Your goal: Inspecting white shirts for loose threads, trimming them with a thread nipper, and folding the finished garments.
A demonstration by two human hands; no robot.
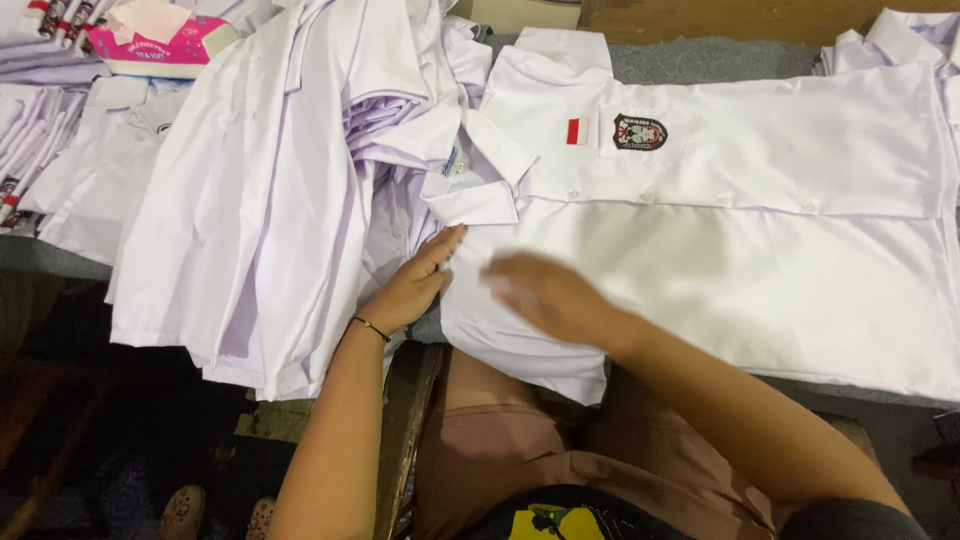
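Observation:
A white short-sleeved shirt (740,250) lies spread flat, front up, with a red patch and a dark crest badge (640,132) on its chest pocket. My left hand (412,285) rests flat with fingers apart on the shirt's near left edge, just below the collar (480,170). My right hand (545,295) lies palm down on the shirt's front beside it, blurred by motion, holding nothing. A thin dark band circles my left wrist.
A heap of white shirts (270,190) is piled to the left. A pink tissue box (160,40) sits at the far left on more folded shirts. Another white shirt (900,35) shows at the top right. Grey table cover (700,60) runs behind.

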